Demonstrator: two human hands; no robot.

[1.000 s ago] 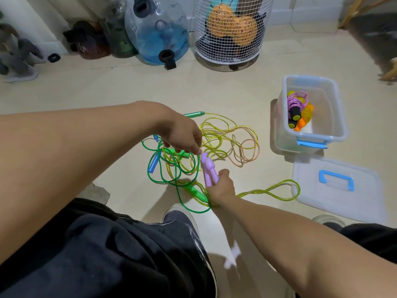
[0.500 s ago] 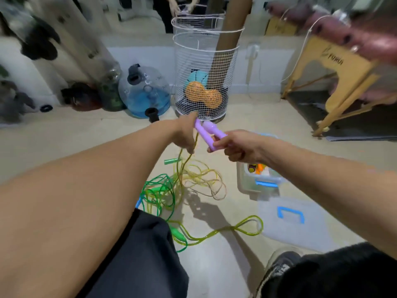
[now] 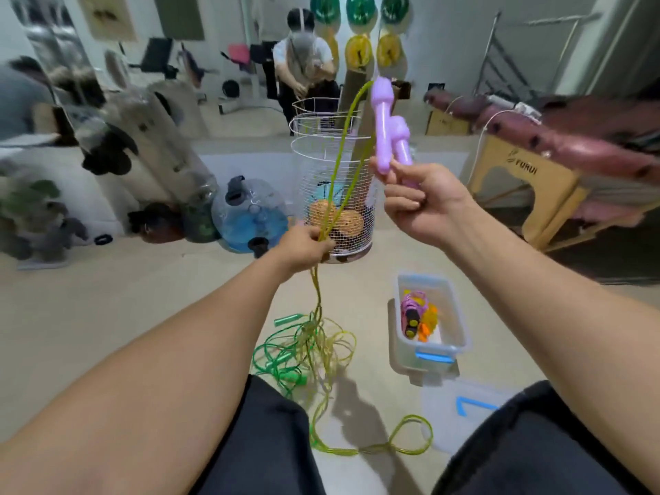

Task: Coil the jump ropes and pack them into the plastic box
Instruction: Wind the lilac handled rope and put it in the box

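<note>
Yellow-green jump rope (image 3: 323, 355) runs from its two purple handles (image 3: 389, 137), held together and raised by the right hand (image 3: 421, 203), down through the left hand (image 3: 303, 250), whose fingers are curled round both strands. Below that grip the cord hangs to the floor, where most of it lies loose, tangled with a green jump rope (image 3: 278, 359) just left of the plastic box (image 3: 459, 316). Holding the handles high with the strands gathered lower down probably serves to draw the cord straight and free of the green one before coiling. The two hands are apart, each clamped on its part of the rope. Inside the box lies a coiled rope with pink cord (image 3: 412, 309) beside orange pieces. The box's lid (image 3: 464, 416) rests on the floor nearer the person than the box, so the opening is ready for packing.
</note>
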